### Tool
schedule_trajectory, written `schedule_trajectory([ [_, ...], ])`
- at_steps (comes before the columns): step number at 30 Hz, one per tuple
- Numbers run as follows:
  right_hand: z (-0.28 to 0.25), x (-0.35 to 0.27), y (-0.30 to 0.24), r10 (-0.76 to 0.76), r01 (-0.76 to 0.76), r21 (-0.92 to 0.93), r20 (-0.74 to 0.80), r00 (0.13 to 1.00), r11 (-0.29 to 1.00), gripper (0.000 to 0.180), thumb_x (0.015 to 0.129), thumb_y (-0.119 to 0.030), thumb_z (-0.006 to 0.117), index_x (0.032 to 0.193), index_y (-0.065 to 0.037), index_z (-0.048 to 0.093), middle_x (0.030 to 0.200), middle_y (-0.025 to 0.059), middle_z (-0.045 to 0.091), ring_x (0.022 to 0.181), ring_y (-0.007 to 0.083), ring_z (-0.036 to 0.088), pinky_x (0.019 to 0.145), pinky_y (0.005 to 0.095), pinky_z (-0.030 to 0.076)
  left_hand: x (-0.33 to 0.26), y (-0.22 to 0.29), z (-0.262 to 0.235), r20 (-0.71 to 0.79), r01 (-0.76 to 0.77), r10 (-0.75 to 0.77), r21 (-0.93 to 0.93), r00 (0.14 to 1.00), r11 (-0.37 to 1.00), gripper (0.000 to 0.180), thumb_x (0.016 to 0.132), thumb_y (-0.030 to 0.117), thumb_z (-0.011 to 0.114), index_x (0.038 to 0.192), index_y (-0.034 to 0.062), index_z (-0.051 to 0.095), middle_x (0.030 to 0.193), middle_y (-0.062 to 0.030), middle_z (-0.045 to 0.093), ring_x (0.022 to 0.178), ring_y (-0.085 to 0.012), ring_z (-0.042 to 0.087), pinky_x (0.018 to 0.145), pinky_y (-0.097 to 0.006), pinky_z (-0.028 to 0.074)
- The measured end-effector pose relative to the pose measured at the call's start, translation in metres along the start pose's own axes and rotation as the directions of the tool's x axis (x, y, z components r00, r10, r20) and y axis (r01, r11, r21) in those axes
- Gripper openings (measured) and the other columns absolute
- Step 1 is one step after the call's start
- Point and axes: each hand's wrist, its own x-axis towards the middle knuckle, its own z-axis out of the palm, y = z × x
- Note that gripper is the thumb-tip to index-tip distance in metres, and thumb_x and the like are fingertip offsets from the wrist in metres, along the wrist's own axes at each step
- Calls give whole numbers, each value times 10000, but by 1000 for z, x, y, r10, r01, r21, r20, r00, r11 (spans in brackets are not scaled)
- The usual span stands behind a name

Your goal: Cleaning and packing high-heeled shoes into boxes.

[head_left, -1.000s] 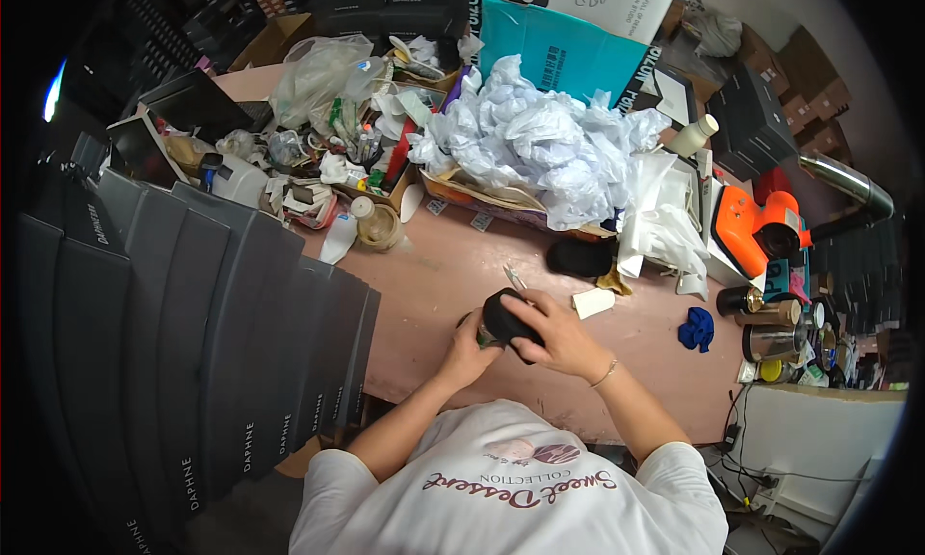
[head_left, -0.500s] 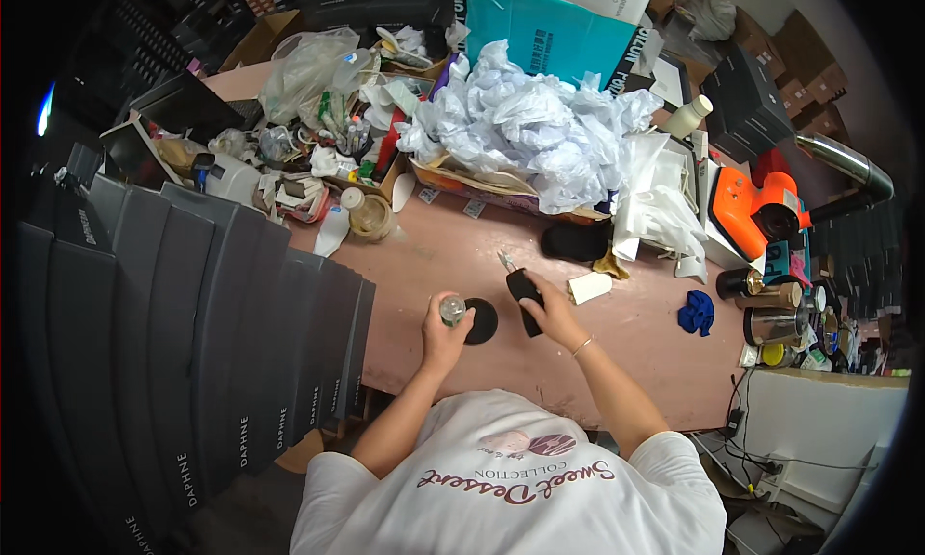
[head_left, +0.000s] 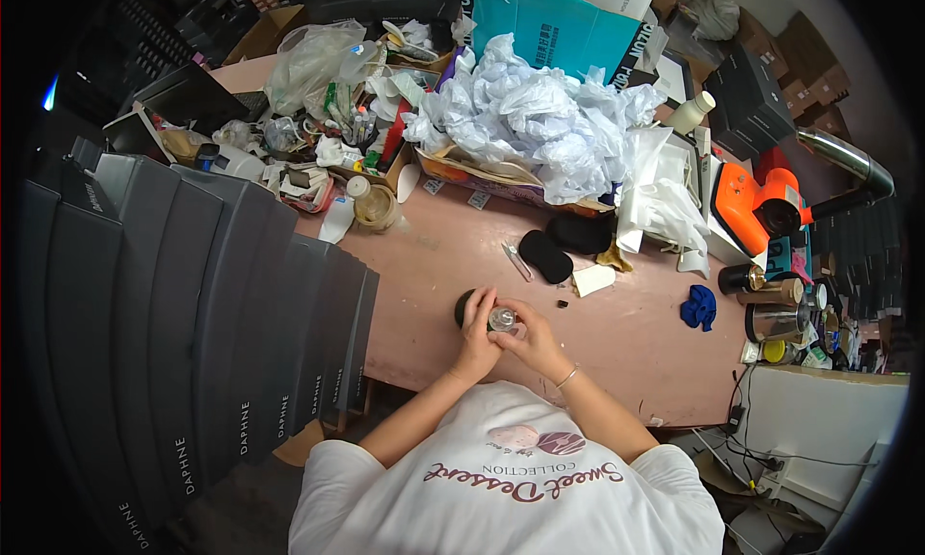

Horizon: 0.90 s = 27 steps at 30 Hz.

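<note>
Both my hands meet over the near middle of the table around a small clear round container (head_left: pixel 501 319), perhaps a glass jar. My left hand (head_left: pixel 476 337) closes on its left side, and my right hand (head_left: pixel 536 343) grips it from the right, fingers curled. Just left of my left hand a black round disc (head_left: pixel 464 307) lies partly hidden under the fingers. Farther off, a black oval pad (head_left: pixel 545 256) rests beside a slim pale tool (head_left: pixel 517 261) whose kind I cannot make out. A tiny black piece (head_left: pixel 563 304) lies nearer my right hand.
A second black pad (head_left: pixel 580 233) and a white card (head_left: pixel 593 281) lie beyond the hands. Crumpled white paper (head_left: pixel 540 112) fills a box at the back. Dark shoe boxes (head_left: pixel 260 304) stack up at left. Blue cloth (head_left: pixel 699 308) and an orange device (head_left: pixel 756 203) are at right.
My right hand has let go of the black oval pad, now lying farther back, and has come left to the clear container. My left hand has shifted right with the container.
</note>
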Motion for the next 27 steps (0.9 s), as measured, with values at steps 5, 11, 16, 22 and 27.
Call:
schedule_trajectory([
  [5,-19,-29,26,46,-72,-167,-155,987,983,555,745,-162,745,1227,-16,513,1199,167,555,1064,324,566,894,373,468,-9,-3,-13,225,157,-124,-134,966,978,863,702,42,755,1429,47,291,1401,-175,342,1191,-292,468,934,-368,452],
  [11,-15,-46,123,0,-103,-340,-289,957,935,570,745,-161,738,1242,-19,497,1210,175,544,1129,355,516,964,402,417,-25,-30,-8,288,77,-83,32,954,997,569,738,52,729,1261,28,507,1264,-148,498,1065,-251,560,832,-333,495],
  [16,-42,-58,91,142,-228,-176,-403,904,958,565,730,-199,761,1203,-12,514,1161,175,565,1010,320,574,824,391,487,-28,-24,16,423,181,-147,-42,894,983,582,748,67,709,1274,4,469,1212,-179,506,1048,-286,562,861,-346,488],
  [22,-69,-34,122,358,-527,-251,-500,789,812,406,737,-279,756,981,7,603,853,154,640,738,294,629,674,373,504,-10,-21,76,297,90,-87,3,951,996,673,694,38,726,1296,19,428,1234,-200,469,1109,-357,508,959,-399,419],
  [27,-57,-17,129,347,-552,-267,-547,762,790,364,750,-273,743,931,11,609,806,153,647,711,278,637,658,360,504,4,-54,99,402,60,-67,31,913,998,551,701,68,718,1201,22,490,1157,-191,532,1083,-369,527,931,-403,430],
])
